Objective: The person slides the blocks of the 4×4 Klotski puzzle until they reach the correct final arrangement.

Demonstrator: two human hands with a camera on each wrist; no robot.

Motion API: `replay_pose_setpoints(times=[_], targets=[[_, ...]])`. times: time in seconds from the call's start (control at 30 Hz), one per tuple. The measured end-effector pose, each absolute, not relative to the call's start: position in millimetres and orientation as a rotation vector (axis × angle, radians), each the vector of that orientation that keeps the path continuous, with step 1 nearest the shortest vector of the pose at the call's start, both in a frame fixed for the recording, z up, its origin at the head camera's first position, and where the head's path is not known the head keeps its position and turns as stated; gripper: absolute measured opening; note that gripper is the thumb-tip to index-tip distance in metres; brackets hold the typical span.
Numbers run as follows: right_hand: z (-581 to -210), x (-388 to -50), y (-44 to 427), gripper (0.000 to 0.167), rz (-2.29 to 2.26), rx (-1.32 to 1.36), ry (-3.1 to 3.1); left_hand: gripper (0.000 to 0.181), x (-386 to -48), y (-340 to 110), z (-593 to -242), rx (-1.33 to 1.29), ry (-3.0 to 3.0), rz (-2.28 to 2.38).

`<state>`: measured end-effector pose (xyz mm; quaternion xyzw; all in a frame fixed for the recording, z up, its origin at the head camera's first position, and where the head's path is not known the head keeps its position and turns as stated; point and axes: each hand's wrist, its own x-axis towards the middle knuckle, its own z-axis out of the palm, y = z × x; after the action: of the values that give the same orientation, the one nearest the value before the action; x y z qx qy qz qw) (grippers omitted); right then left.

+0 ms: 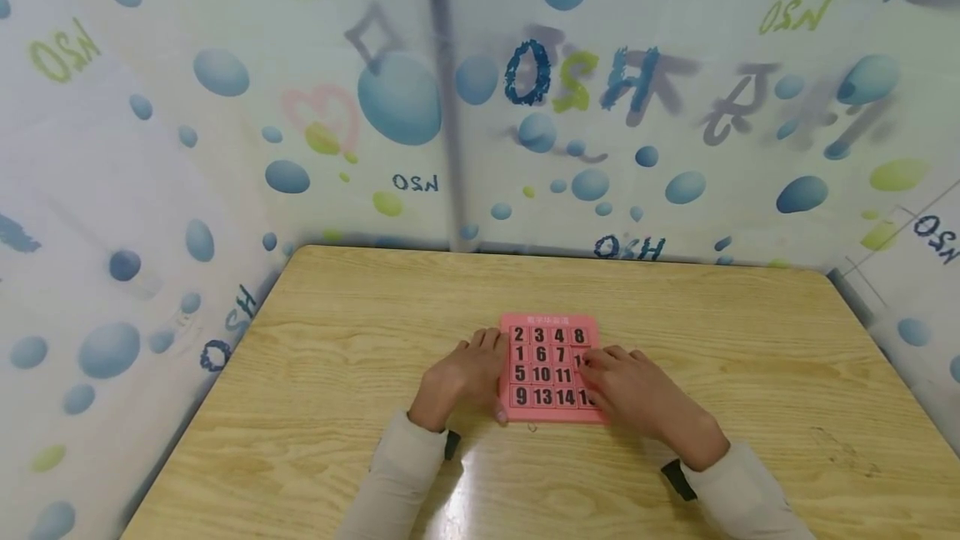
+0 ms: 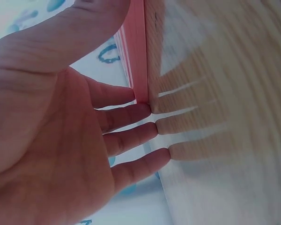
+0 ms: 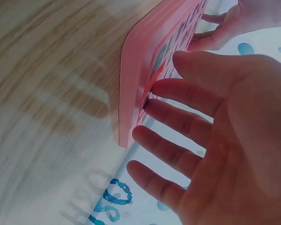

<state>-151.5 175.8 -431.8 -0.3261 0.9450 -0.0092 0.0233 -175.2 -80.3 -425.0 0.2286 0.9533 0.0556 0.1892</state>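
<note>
A pink number slide puzzle (image 1: 551, 416) lies flat on the wooden table, its square tiles (image 1: 542, 374) bearing black numerals. My left hand (image 1: 463, 372) rests along the puzzle's left side, with the thumb by the near left corner. In the left wrist view its fingers (image 2: 131, 137) are spread and nearly straight, some touching the pink side wall (image 2: 139, 56). Over the right column of tiles reaches my right hand (image 1: 637, 394), fingertips on the tiles and partly covering them. The right wrist view shows these fingers (image 3: 178, 119) loosely extended, with the thumb above the puzzle face.
The light wooden table (image 1: 390, 298) extends on all sides of the puzzle. Behind it and at the sides stand pale walls (image 1: 480, 157) printed with blue and green drops and lettering. Dark straps (image 1: 678, 480) show at both sleeves.
</note>
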Motion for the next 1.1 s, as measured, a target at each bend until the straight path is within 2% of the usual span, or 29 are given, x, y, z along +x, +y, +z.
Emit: replay_pose_setpoints(times=[0.87,1.1], targets=[[-423,-137,177,0.030,0.009,-1.070,2.886,0.123,-176,-81,-427,0.642,2.676,0.136],[-426,-151,180,0.040,-0.144,-0.950,2.943,0.122,-175,-80,-425,0.619,2.664,0.172]])
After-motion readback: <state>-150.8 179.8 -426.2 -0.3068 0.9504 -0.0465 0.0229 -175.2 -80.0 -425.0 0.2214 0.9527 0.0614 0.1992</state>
